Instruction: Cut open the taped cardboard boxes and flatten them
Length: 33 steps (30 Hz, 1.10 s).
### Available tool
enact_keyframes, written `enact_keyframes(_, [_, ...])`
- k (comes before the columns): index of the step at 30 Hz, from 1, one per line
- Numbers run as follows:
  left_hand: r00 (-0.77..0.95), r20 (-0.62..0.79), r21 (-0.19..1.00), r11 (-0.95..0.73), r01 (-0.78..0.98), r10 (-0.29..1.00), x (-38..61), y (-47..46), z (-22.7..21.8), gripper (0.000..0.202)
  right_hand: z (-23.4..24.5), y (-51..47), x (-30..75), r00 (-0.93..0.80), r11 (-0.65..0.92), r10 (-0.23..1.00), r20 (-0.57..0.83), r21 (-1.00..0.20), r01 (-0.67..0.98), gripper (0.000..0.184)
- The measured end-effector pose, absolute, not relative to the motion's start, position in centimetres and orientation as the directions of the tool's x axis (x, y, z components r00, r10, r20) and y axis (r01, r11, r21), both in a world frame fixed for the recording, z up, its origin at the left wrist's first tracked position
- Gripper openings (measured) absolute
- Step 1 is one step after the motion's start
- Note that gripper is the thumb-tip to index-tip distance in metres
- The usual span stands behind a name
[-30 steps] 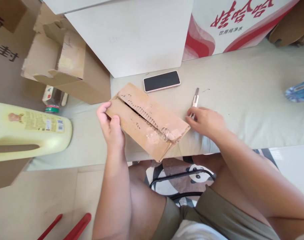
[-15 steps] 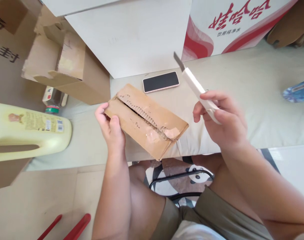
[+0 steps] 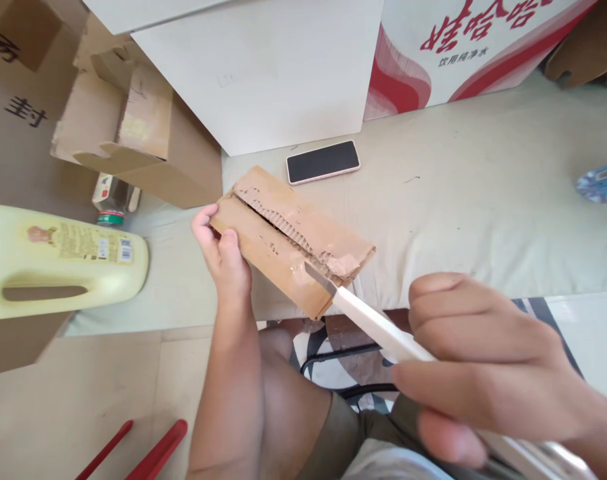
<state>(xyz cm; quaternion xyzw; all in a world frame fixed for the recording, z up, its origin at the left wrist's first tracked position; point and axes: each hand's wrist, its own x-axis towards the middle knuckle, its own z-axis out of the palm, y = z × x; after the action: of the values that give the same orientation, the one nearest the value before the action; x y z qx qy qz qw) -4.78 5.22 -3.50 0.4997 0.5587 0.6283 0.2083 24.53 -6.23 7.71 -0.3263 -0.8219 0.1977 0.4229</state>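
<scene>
Head camera: the person's left hand (image 3: 228,263) grasps one end of a small cardboard box (image 3: 298,233), thumb on top and fingers around the far edge. The box lies slantwise at the front of a cloth-covered surface (image 3: 483,200), its near corner reaching past the edge. A dark slit bordered by torn, ridged cardboard runs along its top. The right hand (image 3: 488,360) is curled around a white-handled knife (image 3: 370,319), whose bare blade (image 3: 319,279) points at the slit's near end; whether it touches the cardboard cannot be told. Just beyond the box lies a phone (image 3: 323,162), near a large white box (image 3: 258,80). A pale yellow jug (image 3: 78,230) sits well to the left.
</scene>
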Motion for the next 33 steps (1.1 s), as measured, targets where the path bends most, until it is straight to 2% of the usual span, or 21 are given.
enact_keyframes(2, [-0.413, 0.395, 0.911, -0.291, 0.293, 0.821, -4.8, 5.2, -3.5, 0.051, 7.5, -5.8, 24.3, -0.483, 0.738, 0.667, 0.568, -0.594, 0.321, 0.021])
enact_keyframes(6, [-0.404, 0.392, 0.911, -0.285, 0.299, 0.827, -4.8, 5.2, -3.5, 0.053, 6.5, -4.9, 24.1, -0.572, 0.785, 0.602, 0.557, -0.544, 0.297, 0.028])
enact_keyframes(10, [-0.406, 0.385, 0.913, -0.276, 0.300, 0.829, -4.9, 5.1, -3.4, 0.053, 5.1, -4.4, 23.1, -0.417, 0.839, 0.543, 0.729, -0.468, 0.276, 0.032])
enact_keyframes(17, [-0.400, 0.385, 0.908, -0.263, 0.328, 0.832, -5.0, 5.1, -3.7, 0.054, 4.0, -4.2, 21.5, -0.358, 0.829, 0.558, 0.749, -0.479, 0.290, 0.035])
enact_keyframes(22, [-0.398, 0.395, 0.905, -0.278, 0.322, 0.828, -4.9, 5.0, -3.7, 0.053, 4.1, -4.1, 21.3, -0.385, 0.821, 0.571, 0.725, -0.505, 0.265, 0.041])
enact_keyframes(28, [-0.383, 0.403, 0.907, -0.307, 0.289, 0.831, -5.0, 4.9, -3.7, 0.049, 4.1, -3.9, 20.9, -0.375, 0.840, 0.542, 0.752, -0.482, 0.248, 0.048])
enact_keyframes(33, [-0.394, 0.401, 0.904, -0.288, 0.316, 0.827, -4.9, 4.9, -3.7, 0.050, 4.1, -4.1, 20.9, -0.378, 0.795, 0.607, 0.699, -0.537, 0.282, 0.053])
